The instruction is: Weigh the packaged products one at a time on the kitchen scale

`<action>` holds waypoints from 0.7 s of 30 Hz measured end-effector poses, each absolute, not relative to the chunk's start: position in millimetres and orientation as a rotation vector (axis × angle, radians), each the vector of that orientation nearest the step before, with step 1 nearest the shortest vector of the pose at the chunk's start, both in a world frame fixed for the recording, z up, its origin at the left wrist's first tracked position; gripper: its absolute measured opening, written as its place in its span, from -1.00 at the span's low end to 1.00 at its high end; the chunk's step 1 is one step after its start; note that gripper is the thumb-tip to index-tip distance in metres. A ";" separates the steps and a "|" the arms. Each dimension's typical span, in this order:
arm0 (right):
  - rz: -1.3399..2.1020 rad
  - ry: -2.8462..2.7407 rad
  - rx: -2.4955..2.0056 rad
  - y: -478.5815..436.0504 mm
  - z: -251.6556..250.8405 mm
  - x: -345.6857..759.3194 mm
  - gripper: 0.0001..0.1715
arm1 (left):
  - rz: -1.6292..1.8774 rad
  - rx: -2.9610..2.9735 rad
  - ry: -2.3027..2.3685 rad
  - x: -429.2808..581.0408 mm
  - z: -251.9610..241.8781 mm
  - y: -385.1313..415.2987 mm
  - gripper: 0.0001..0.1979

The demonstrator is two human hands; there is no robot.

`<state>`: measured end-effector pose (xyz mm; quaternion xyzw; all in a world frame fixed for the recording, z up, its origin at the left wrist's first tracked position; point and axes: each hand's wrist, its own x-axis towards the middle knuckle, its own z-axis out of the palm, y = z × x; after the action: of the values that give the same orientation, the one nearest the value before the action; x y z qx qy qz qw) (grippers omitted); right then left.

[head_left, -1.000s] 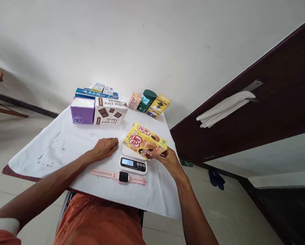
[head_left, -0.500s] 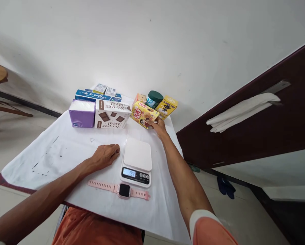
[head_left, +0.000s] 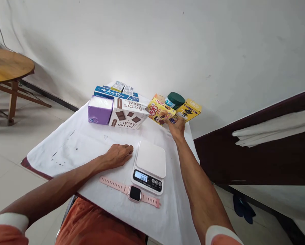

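Observation:
My right hand (head_left: pixel 176 125) reaches to the back of the table, its fingers closed on the lower right corner of a yellow snack box (head_left: pixel 159 109). That box stands between a white Su-per Meal box (head_left: pixel 128 115) and a yellow COME ON box (head_left: pixel 190 109). My left hand (head_left: pixel 119 154) rests on the white tablecloth (head_left: pixel 76 146) with its fingers curled and nothing in them, just left of a white kitchen scale (head_left: pixel 150 164). The scale's pan is bare and its display reads 363. A pink smartwatch (head_left: pixel 132 191) lies in front of the scale.
A purple tissue box (head_left: pixel 99 110), flat blue boxes (head_left: pixel 111 92) and a green-lidded jar (head_left: pixel 175 99) stand along the back edge by the wall. A round wooden table (head_left: pixel 6 66) is at far left. A dark door (head_left: pixel 257 156) with a white cloth (head_left: pixel 275 127) is at right.
My right hand lifted the yellow snack box off the scale and carried it to the back row beside the Su-per Meal box. My left hand stayed put. The camera shifted.

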<state>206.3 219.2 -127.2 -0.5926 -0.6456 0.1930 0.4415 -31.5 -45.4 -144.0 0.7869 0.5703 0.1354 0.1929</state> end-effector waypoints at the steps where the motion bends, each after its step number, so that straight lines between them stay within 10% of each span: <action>1: 0.433 -1.606 -1.442 209.9 -119.6 203.1 -0.20 | 0.371 2.219 1.601 -31.4 -143.2 -45.8 -0.90; 10: 0.628 -2.359 -0.864 149.1 -63.8 104.1 0.22 | 0.415 2.206 1.644 -30.8 -144.8 -47.9 -0.93; 16: 0.394 -2.585 -0.844 155.8 -56.9 82.9 -0.21 | 0.428 2.223 1.628 -32.5 -144.5 -48.5 -0.92; 21: 0.342 -2.627 -0.940 165.1 -53.2 83.1 -0.01 | 0.396 2.236 1.620 -32.6 -143.6 -46.3 -0.90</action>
<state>83.1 165.1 -53.2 -0.3298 -0.9218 0.1202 0.1647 -32.6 -46.3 -143.6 0.7892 0.5717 0.1398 0.1753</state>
